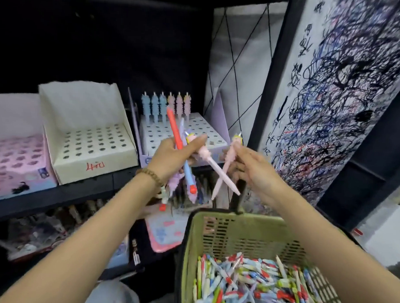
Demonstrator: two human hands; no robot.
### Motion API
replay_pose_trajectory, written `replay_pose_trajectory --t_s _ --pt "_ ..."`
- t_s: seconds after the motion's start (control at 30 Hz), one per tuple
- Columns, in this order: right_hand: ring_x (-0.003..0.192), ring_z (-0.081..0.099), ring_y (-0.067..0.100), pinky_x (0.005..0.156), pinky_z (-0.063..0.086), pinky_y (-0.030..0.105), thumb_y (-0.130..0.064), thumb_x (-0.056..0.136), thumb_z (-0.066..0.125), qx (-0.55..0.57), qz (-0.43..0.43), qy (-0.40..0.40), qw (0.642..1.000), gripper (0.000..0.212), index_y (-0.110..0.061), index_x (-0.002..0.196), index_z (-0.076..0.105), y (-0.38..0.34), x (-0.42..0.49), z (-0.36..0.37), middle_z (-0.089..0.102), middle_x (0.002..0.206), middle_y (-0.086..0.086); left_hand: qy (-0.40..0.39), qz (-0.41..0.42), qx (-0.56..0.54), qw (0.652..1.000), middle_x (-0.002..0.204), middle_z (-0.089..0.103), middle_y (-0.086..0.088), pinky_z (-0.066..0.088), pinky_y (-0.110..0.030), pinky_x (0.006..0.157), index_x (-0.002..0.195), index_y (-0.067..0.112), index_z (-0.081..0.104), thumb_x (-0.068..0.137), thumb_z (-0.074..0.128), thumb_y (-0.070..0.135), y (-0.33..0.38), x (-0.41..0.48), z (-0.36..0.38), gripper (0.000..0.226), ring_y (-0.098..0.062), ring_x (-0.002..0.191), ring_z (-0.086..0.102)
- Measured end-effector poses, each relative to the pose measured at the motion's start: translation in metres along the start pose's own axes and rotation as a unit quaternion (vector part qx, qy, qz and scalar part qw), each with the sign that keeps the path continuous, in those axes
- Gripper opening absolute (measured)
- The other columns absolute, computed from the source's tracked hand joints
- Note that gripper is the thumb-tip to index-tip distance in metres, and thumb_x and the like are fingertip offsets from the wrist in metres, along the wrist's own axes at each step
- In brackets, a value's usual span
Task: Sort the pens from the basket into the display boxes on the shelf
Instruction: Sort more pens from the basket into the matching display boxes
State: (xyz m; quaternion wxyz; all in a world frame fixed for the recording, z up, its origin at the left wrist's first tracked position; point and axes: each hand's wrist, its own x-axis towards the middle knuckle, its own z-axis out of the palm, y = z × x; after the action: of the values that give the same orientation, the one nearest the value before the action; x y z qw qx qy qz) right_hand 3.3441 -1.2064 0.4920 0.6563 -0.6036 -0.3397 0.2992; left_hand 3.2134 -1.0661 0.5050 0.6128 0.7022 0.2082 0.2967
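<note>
Left hand (171, 158) and right hand (253, 169) are hovering side by side at frame centre.
The left hand is curling its fingers round a bundle of pens (175, 132); the right hand is pinching one pink pen (216, 190) between its fingertips. Loose pens (246, 284) are lying in the basket (191, 241), lower right, below the lavender display box (202, 126).
</note>
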Motion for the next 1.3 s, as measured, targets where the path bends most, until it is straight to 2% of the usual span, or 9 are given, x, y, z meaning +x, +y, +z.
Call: replay_pose_trajectory --t_s 0.2,0.3,0.37,0.47,0.7,0.83,1.07,1.2,1.3 --pt "0.078 0.061 0.010 0.065 0.045 0.023 -0.029 0.099 0.045 -0.078 -0.080 -0.019 0.994 0.014 -0.022 0.104 0.056 -0.047 0.096 0.034 0.066 0.089 0.000 0.063 0.037 0.053 0.996 0.063 0.059 -0.004 0.045 -0.021 0.051 0.068 0.012 0.056 0.069 0.070 0.052 0.056 0.044 -0.081 0.042 -0.007 0.051 0.052" --pt "0.075 0.062 0.009 0.069 0.051 0.026 -0.030 0.098 0.047 -0.085 -0.096 -0.028 0.991 0.017 -0.021 0.106 0.059 -0.052 0.140 0.055 0.064 0.081 -0.008 0.106 0.027 0.079 0.991 0.095 0.069 -0.026 0.055 -0.035 0.074 0.089 -0.003 0.067 0.069 0.069 0.054 0.062 0.064 -0.106 0.060 -0.017 0.071 0.060" --pt "0.081 0.063 0.010 0.076 0.055 0.027 -0.031 0.098 0.047 -0.104 -0.109 -0.022 0.988 0.024 -0.015 0.112 0.057 -0.050 0.165 0.068 0.065 0.091 -0.003 0.134 0.026 0.092 0.986 0.103 0.067 -0.027 0.056 -0.023 0.063 0.097 -0.007 0.067 0.075 0.069 0.050 0.058 0.075 -0.120 0.061 -0.019 0.071 0.061" --pt "0.095 0.063 0.016 0.088 0.053 0.029 -0.029 0.099 0.047 -0.156 -0.129 -0.006 0.979 0.029 -0.011 0.119 0.055 -0.044 0.194 0.080 0.063 0.102 0.003 0.146 0.023 0.098 0.984 0.097 0.070 -0.024 0.057 -0.032 0.080 0.092 -0.004 0.070 0.073 0.069 0.052 0.050 0.087 -0.134 0.059 -0.026 0.081 0.068" --pt "0.082 0.063 0.010 0.065 0.051 0.010 -0.025 0.100 0.044 -0.155 -0.131 -0.007 0.979 0.020 -0.014 0.113 0.055 -0.039 0.218 0.081 0.064 0.092 0.000 0.145 0.003 0.108 0.983 0.059 0.069 0.017 0.047 -0.009 0.049 0.055 0.041 0.071 0.067 0.065 0.063 0.043 0.093 -0.142 0.026 0.005 0.052 0.062" --pt "0.094 0.062 0.015 0.068 0.051 0.009 -0.020 0.100 0.043 -0.156 -0.121 -0.027 0.980 0.026 -0.009 0.121 0.054 -0.041 0.220 0.077 0.063 0.107 0.006 0.166 0.005 0.106 0.980 0.047 0.061 0.012 0.048 -0.022 0.059 0.056 0.023 0.065 0.071 0.069 0.058 0.039 0.098 -0.145 0.038 0.002 0.043 0.056" --pt "0.105 0.064 0.023 0.064 0.052 0.010 -0.014 0.099 0.046 -0.173 -0.041 -0.128 0.976 0.033 -0.002 0.130 0.050 -0.029 0.216 0.078 0.063 0.121 0.015 0.159 0.003 0.115 0.981 0.078 0.067 -0.015 0.056 -0.027 0.067 0.079 0.011 0.067 0.064 0.067 0.063 0.040 0.095 -0.143 0.054 -0.006 0.052 0.057" --pt "0.078 0.069 0.010 0.070 0.057 0.019 -0.017 0.097 0.051 -0.159 0.012 -0.148 0.976 0.032 -0.005 0.127 0.053 -0.020 0.215 0.078 0.067 0.103 0.010 0.156 -0.002 0.120 0.980 0.051 0.055 0.004 0.050 -0.023 0.056 0.072 0.012 0.062 0.069 0.069 0.058 0.038 0.094 -0.143 0.047 -0.004 0.043 0.050" --pt "0.074 0.067 0.012 0.077 0.056 0.028 -0.020 0.095 0.055 -0.209 -0.001 -0.138 0.968 0.032 -0.005 0.124 0.056 -0.022 0.212 0.075 0.069 0.096 0.008 0.156 -0.002 0.110 0.982 0.062 0.059 -0.004 0.052 -0.024 0.061 0.079 0.004 0.066 0.059 0.070 0.063 0.038 0.090 -0.144 0.062 -0.009 0.051 0.052"
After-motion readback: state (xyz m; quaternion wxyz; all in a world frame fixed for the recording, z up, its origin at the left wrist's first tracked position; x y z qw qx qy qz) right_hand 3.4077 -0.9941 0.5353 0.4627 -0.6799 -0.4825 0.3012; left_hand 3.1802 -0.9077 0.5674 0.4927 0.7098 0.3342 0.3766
